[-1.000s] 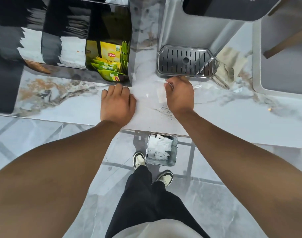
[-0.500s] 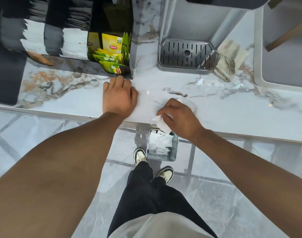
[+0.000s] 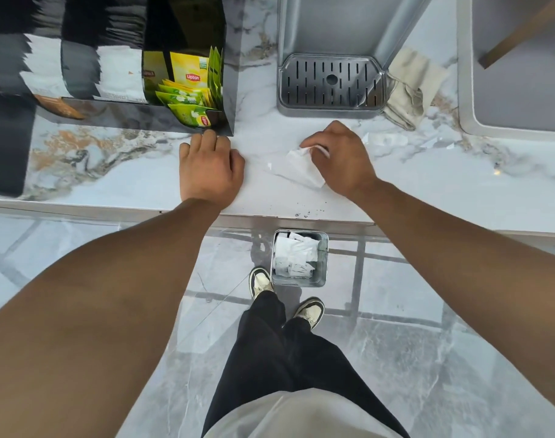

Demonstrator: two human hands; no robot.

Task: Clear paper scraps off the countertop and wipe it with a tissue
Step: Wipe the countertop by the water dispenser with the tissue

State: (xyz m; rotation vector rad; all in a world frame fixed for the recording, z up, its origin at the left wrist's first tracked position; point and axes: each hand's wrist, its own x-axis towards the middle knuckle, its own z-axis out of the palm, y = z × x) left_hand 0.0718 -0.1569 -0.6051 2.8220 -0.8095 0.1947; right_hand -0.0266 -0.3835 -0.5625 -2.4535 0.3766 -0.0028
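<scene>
The right hand presses a white tissue on the marble desk, just in front of the metal drip tray, its fingers clamped on the tissue. The left hand lies flat on the desk left of the tissue, fingers together and holding nothing. Paper scraps lie right of the right hand, and dark crumbs are at the desk edge.

A break-room drinks counter: marble countertop, tea-bag organizer (Lipton sachets), dispenser drip tray.
</scene>
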